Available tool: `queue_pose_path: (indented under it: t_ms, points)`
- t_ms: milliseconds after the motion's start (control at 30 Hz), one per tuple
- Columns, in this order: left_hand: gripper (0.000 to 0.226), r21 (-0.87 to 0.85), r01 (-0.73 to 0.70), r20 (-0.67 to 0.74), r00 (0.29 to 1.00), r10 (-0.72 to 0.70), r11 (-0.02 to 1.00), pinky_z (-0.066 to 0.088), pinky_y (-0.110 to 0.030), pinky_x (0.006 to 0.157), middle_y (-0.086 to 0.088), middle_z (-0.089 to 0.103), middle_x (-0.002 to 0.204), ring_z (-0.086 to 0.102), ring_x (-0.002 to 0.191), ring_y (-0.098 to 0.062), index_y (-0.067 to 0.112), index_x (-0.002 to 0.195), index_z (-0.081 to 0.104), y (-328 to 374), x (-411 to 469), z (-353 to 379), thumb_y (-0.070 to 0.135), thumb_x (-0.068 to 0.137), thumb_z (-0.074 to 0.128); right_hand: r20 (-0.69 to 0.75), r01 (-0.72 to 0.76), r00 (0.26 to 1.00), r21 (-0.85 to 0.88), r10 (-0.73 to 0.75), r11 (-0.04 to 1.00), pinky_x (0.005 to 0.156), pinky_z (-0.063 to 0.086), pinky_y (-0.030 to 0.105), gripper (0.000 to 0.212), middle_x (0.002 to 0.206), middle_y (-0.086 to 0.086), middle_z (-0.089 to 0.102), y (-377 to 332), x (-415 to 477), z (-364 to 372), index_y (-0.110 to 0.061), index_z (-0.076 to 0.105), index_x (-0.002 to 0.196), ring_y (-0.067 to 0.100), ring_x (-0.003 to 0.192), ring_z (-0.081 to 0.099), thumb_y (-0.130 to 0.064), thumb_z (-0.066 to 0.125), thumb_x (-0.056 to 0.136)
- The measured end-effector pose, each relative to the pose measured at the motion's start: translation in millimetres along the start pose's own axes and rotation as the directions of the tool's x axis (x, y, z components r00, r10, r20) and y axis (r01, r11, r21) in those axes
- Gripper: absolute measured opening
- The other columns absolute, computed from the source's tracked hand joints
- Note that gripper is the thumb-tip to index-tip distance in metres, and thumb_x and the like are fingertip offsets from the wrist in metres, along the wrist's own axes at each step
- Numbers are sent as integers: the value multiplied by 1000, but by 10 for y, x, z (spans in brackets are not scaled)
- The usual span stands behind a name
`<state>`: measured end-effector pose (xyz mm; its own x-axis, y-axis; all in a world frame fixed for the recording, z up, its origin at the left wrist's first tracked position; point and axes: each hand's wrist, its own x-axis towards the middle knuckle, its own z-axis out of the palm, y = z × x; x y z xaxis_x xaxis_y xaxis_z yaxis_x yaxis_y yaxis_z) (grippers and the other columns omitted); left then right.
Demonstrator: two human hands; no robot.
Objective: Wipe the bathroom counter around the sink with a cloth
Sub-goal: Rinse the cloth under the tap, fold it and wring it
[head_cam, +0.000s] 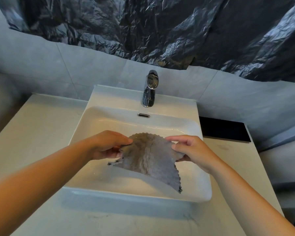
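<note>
pinching cloth, left hand, right hand

No text, label or brand can be read anywhere; no number or sign either

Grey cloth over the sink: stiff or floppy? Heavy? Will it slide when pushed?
Likely floppy: the cloth sags between the left hand and right hand, free corner drooping over the sink. Probably light: fingertip pinches carry it. Pushed, it may bunch rather than slide.
</note>
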<state>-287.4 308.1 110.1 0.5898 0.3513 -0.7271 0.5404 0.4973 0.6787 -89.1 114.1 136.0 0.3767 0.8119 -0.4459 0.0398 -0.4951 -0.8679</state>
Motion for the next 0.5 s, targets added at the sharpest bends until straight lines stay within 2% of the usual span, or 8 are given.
queue_pose_path:
  t_ms: [67, 133, 233, 333, 400, 500]
  points:
    - [14, -60, -45, 40, 998, 47, 997, 57, -25, 61, -15, 62, 85, 61, 69, -19, 0, 98, 67, 12, -8, 64, 2, 84, 65, 58, -2, 998, 23, 0, 1000, 69, 56, 27, 27, 83, 12, 62, -56, -13, 39, -16, 73, 104, 19, 78, 62, -3, 52, 93]
    - [16, -34, -130, 36, 991, 131, 991, 58, -26, 68, -14, 68, 87, 64, 75, -20, 1, 99, 68, 31, -26, 124, -4, 85, 61, 150, -22, 989, 68, 11, 997, 78, 57, 30, 33, 89, 7, 70, -115, -14, 66, -13, 71, 108, 18, 84, 67, 3, 47, 93]
    - [16, -7, -251, -13, 968, 251, 968, 58, -25, 70, -12, 72, 87, 68, 78, -19, 4, 96, 69, 71, -70, 174, -5, 84, 62, 159, 94, 984, -72, -82, 993, 79, 56, 25, 40, 99, 4, 74, -186, -1, 112, -14, 68, 113, 14, 91, 70, 12, 48, 88]
    - [19, 107, -373, -59, 923, 380, 922, 57, -25, 71, -13, 73, 91, 69, 81, -20, 6, 97, 69, 120, -105, 199, -5, 82, 66, 17, 216, 975, -280, -220, 935, 68, 51, 14, 31, 79, -7, 73, -260, 25, 178, -17, 74, 99, 2, 72, 69, 5, 64, 80]
    - [22, 187, -430, -80, 889, 450, 883, 58, -31, 75, -13, 73, 90, 70, 83, -25, 10, 98, 67, 134, -95, 213, -2, 80, 70, -25, 288, 945, -411, -327, 865, 63, 50, 16, 18, 64, -13, 68, -330, 42, 231, -27, 75, 86, 0, 61, 65, -10, 73, 77]
    - [26, 225, -478, -48, 865, 500, 849, 57, -41, 81, -10, 74, 87, 71, 86, -29, 12, 100, 60, 150, -118, 263, 5, 79, 73, -11, 361, 898, -551, -440, 752, 56, 44, 19, 4, 57, -16, 62, -426, 98, 288, -31, 73, 75, 4, 57, 57, -30, 74, 78]
